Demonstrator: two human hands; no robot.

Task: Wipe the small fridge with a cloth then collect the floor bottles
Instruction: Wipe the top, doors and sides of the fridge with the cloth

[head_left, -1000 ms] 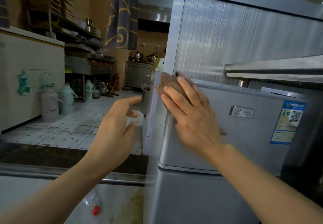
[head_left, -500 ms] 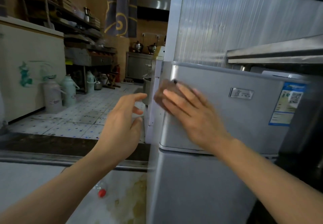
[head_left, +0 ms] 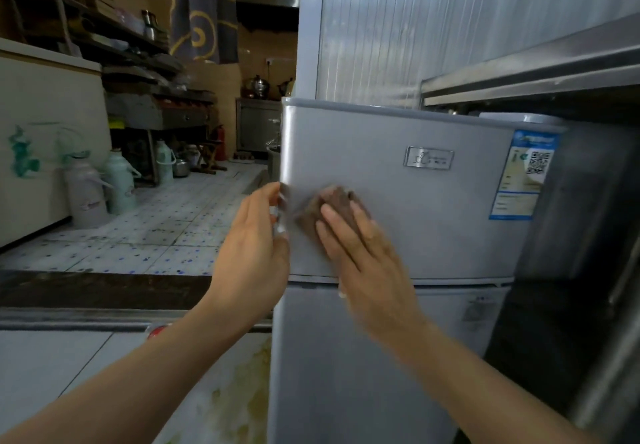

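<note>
Cloth (head_left: 332, 211) had come down the fridge (head_left: 398, 201) door since a second before: then it was up at the top left corner, half a second before a bit lower near the left edge, now mid-height on the upper door, left of centre and below the badge (head_left: 428, 158). Right hand (head_left: 360, 253) pressed it flat against the door with straight fingers, blurred from motion. Left hand (head_left: 256, 246) had closed in from hovering off to the side and now had its fingertips at the door's left edge, fingers bent lightly; it looked to be steadying the door, though real grip or mere touch couldn't be told. Meaning, as a judgement: wipe was mid-pass, upper-left strip covered, the rest of the upper door towards the sticker (head_left: 523, 173) and the whole lower door likely still to do. Bottle step not started; a red cap (head_left: 160, 331) peeked out on the floor behind the left forearm. Fridge stood upright, long axis vertical, front facing the person and turned slightly to their left. Cloth was bunched, its longer side running roughly along the fingers, up and to the left.
</note>
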